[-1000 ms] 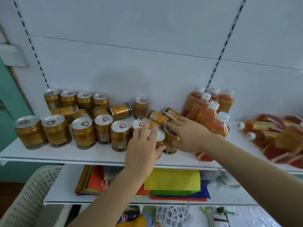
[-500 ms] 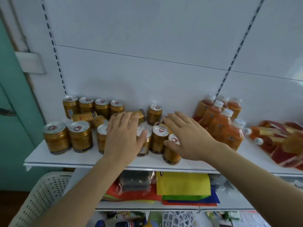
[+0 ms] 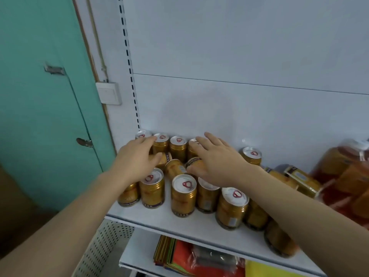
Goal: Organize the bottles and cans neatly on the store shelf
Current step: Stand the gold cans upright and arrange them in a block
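Gold cans with white lids stand on the white shelf [image 3: 199, 226]: a front row including one can [image 3: 183, 194] and a back row [image 3: 178, 146] against the wall. Several cans lie on their sides between the rows, one at the centre [image 3: 175, 168]. My left hand [image 3: 135, 160] reaches over the left back cans, fingers straight, thumb beside a lying can [image 3: 165, 156]. My right hand [image 3: 217, 162] is spread over another lying can [image 3: 194, 161], thumb against it. Orange bottles [image 3: 347, 170] are blurred at the right edge.
More toppled cans [image 3: 301, 180] lie right of my right arm. Coloured sheets [image 3: 179, 256] fill the lower shelf. A white perforated basket [image 3: 99, 252] stands below left. A green door [image 3: 40, 96] and a wall switch [image 3: 108, 92] are at the left.
The view has swung left and closer. Both hands have moved from the front row cans back toward the lying cans in the middle.
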